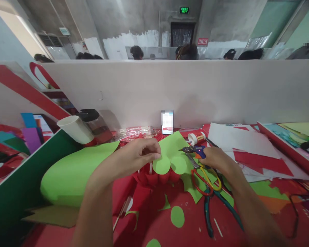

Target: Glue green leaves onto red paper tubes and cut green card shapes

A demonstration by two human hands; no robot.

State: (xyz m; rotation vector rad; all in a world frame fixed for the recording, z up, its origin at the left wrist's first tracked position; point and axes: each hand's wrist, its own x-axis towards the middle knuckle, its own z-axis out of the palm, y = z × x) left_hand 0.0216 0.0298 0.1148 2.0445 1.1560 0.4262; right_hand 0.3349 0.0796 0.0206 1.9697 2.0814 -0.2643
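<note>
My left hand (pixel 141 152) has thumb and fingertips closed at the upper edge of a light green paper circle (pixel 161 166). This circle sits on top of a red rolled piece (pixel 164 177). A second green circle (pixel 178 165) caps the neighbouring red piece, to the right. In my right hand (pixel 213 157) is a blue and orange glue gun (pixel 199 151), its dark nozzle pointing left above a green paper sheet (pixel 173 144). Scissors with red and yellow handles (pixel 202 180) lie below it, beside green-handled pliers (pixel 208 216). A loose green circle (pixel 177 216) rests on the red table.
At the left, a rolled green sheet (pixel 67 171) lies against a dark green board (pixel 36 171). A white cup (pixel 75 128) and a lidded jar (pixel 96 125) stand behind. A phone (pixel 167 122) leans on the partition (pixel 195 89). White paper (pixel 243 142) is piled right.
</note>
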